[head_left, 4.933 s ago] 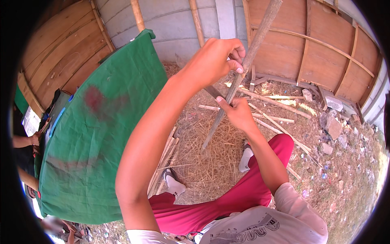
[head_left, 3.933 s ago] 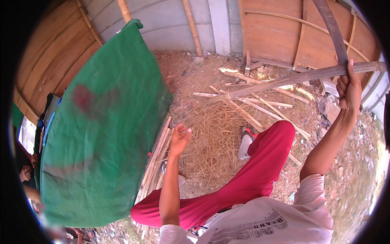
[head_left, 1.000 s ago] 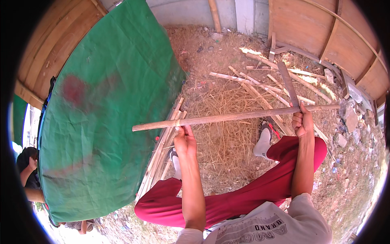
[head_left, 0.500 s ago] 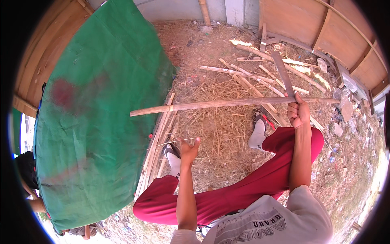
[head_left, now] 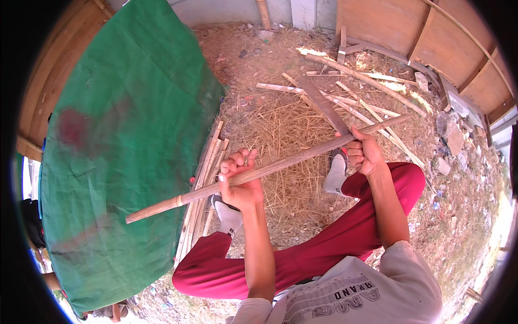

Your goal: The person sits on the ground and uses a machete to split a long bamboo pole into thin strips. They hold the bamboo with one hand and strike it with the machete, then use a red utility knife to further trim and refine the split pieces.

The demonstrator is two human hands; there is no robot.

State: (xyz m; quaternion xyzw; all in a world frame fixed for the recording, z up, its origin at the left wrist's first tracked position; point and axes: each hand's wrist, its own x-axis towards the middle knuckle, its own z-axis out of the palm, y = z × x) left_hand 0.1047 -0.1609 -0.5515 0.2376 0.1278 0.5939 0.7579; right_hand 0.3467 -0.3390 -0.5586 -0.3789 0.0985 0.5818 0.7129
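Note:
A long bamboo strip slants across in front of me, its left end low over the green sheet and its right end higher. My right hand is closed around it near the right end. That same hand holds a machete, whose broad brown blade points up and left, away from me; its handle is hidden by the fingers. Under the strip's left half is my left hand, palm up, with the strip lying across it between thumb and curled fingers. This grip looks loose.
A large green sheet stands at my left. Beside it lie several split bamboo pieces. Bamboo shavings cover the ground between my feet, with more bamboo poles beyond. Rubble lies at right, near wooden panels.
The bamboo strip has tilted, its left end dropping toward me. My left hand has come up under it. My right hand and the machete have shifted left, the blade leaning further left.

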